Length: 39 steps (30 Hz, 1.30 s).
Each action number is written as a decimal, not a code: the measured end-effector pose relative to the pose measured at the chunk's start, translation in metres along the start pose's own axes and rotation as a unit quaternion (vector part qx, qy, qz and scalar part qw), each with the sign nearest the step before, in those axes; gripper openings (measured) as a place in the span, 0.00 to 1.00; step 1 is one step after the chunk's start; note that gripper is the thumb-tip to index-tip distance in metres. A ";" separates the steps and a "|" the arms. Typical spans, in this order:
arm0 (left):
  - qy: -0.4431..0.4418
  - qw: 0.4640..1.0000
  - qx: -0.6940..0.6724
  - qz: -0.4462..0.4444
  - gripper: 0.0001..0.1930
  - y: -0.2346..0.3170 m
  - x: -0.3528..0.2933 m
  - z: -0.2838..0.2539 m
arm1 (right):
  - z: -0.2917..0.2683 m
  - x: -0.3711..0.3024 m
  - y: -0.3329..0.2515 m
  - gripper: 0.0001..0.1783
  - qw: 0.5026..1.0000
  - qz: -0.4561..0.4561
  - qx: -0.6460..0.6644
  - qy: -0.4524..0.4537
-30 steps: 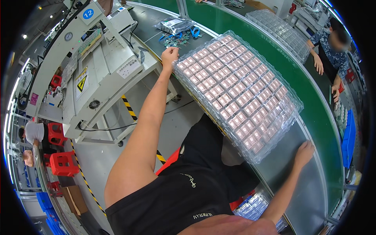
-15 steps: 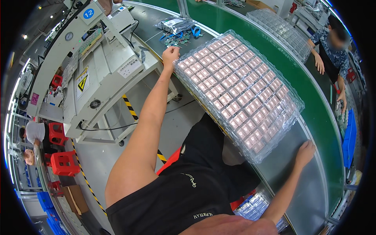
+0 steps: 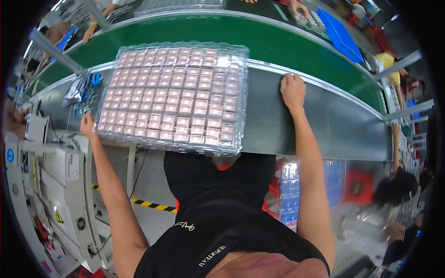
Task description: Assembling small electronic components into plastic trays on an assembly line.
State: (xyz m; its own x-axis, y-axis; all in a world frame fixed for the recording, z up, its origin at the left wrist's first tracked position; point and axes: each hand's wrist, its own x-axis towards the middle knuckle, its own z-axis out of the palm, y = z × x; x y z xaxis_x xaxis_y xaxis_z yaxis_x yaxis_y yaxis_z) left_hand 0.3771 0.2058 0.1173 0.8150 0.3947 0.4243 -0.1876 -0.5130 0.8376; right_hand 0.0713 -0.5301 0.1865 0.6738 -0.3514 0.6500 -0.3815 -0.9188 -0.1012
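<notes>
A broad clear plastic tray lies in front of me, filled with rows of small pinkish rectangular pieces. My left hand is at its near left corner with the fingers curled in. Whether that hand grips anything is hidden. Just beyond it lie a bundle of small parts with blue bits and a silvery bag. To the right of the tray, apart from it, my right hand rests on the grey worktop near the metal rail. Its fingers are curled, and nothing shows in them.
A green belt curves past behind the rail. Across it are other people's hands, another clear tray and a blue bin. A white machine stands at left. Below right are blue-tinted stacked trays and a red stool.
The view has turned to the right, so the tray now appears level and further left. Both hands keep about the same places, left at the tray's corner, right on the worktop.
</notes>
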 end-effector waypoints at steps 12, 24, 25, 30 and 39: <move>-0.019 1.000 -0.011 -0.020 0.15 0.011 -0.006 -0.002 | 0.003 -0.002 0.004 0.07 1.000 0.015 -0.004 -0.012; -0.016 0.999 -0.033 -0.021 0.15 0.014 -0.006 0.000 | -0.002 -0.002 0.001 0.08 0.999 0.033 0.014 -0.030; -0.010 0.999 -0.029 -0.021 0.15 0.015 -0.006 0.000 | -0.001 -0.002 0.002 0.08 0.999 0.033 0.013 -0.029; -0.012 0.999 -0.036 -0.002 0.14 0.017 -0.009 -0.005 | -0.002 0.000 -0.002 0.09 0.999 0.029 0.016 -0.029; -0.012 0.999 -0.038 -0.024 0.11 0.032 -0.019 0.001 | -0.002 -0.004 0.006 0.08 1.000 0.010 0.008 -0.008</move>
State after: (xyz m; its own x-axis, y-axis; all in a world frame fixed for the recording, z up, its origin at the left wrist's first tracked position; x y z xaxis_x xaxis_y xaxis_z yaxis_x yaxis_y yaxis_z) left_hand 0.3556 0.1812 0.1355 0.8368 0.3981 0.3759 -0.1891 -0.4342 0.8807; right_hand 0.0652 -0.5339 0.1842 0.6763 -0.3730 0.6352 -0.3858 -0.9139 -0.1260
